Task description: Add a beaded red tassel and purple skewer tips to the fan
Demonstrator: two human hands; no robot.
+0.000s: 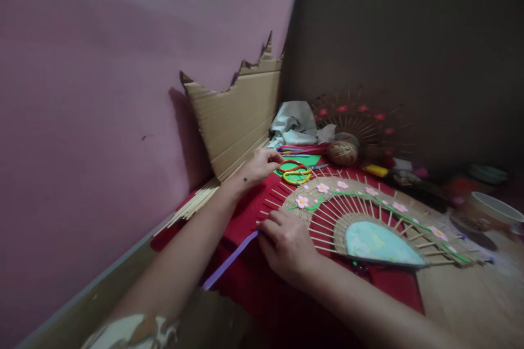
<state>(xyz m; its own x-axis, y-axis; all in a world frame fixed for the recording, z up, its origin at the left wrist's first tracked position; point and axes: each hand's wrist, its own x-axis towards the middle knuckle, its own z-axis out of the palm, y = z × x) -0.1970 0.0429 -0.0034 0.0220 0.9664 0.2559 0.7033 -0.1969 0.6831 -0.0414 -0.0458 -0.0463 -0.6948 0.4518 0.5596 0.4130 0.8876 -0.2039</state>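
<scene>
A half-round woven fan-shaped piece (335, 204) of thin sticks, with pink flowers, a green vine and a pale blue half-disc, lies on red cloth. At its left edge my right hand (289, 242) is closed on a narrow purple strip (231, 260), whose loose end hangs down to the left. The fingers also sit against the stick ends there. Farther back, my left hand (260, 167) has curved, parted fingers beside the orange handle of the scissors (295, 172). Whether its fingertips touch that handle is hard to tell. The scissors rest on a green sheet (314, 160).
Cut cardboard (239, 114) leans on the pink wall, with loose thin sticks (194, 202) at its foot. Behind are crumpled grey cloth (297, 120), a twine ball (343, 152) and another flowered stick piece (356, 117). A white-rimmed container (497, 210) stands right.
</scene>
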